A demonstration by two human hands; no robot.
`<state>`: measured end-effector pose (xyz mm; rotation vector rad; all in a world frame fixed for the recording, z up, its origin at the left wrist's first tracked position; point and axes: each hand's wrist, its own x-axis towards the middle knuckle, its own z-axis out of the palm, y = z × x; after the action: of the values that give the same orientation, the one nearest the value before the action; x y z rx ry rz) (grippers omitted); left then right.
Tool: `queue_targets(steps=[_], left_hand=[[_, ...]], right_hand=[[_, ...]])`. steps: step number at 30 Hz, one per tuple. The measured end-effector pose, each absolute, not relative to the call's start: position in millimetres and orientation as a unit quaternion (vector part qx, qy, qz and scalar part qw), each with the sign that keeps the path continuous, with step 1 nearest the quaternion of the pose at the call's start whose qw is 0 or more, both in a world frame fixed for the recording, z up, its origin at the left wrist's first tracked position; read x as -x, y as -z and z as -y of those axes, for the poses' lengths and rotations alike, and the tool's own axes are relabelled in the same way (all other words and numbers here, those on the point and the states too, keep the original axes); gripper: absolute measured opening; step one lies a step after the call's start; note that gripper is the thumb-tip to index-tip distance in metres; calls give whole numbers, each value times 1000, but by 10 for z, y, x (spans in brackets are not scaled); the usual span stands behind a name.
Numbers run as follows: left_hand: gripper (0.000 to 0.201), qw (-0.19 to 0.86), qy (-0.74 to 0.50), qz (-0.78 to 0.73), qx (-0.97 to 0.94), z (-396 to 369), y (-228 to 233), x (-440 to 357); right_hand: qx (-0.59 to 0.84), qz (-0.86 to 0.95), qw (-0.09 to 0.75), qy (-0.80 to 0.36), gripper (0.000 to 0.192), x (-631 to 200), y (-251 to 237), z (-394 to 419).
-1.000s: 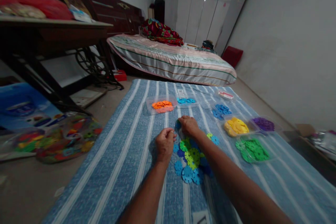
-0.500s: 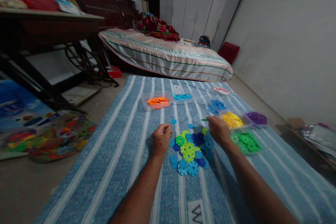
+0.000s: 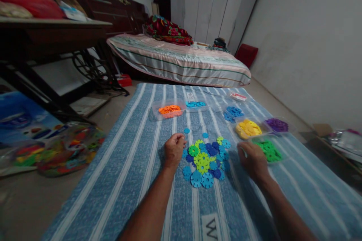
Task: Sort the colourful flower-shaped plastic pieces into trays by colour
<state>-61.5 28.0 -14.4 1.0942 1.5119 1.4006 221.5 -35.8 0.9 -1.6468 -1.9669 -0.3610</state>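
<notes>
Head view: the left hand (image 3: 174, 150) sits loosely curled, fingers drawn in, at the edge of the loose pile of discs (image 3: 206, 160) just to its right. The right hand (image 3: 252, 160) rests at the green tray (image 3: 268, 150); whether it pinches a disc, I can't tell. Best release low over matching green.

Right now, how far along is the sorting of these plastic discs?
Partly done: orange discs, yellow discs, purple discs and green discs already sit in separate trays. The right hand is at the green tray; the left hand rests curled beside the mixed pile, which remains unsorted.
</notes>
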Motion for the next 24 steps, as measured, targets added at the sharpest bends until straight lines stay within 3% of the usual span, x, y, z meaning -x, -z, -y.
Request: queue_targets(steps=[5,13,19,24], left_hand=[[15,395,-551,-597,-428,-278,135,616],[13,402,-555,-596,-419,-282,140,600],[12,399,-559,-591,-423,-295,159,599],[12,403,-556,-593,-421,-303,162,602]], right_hand=[[561,773,293,42,29,-1766,55,356],[499,804,324,-4,20,-1367,71,316],[523,823,218,-36,12,-1078,21,176],[557,821,121,-29,25,-875,-6,71]])
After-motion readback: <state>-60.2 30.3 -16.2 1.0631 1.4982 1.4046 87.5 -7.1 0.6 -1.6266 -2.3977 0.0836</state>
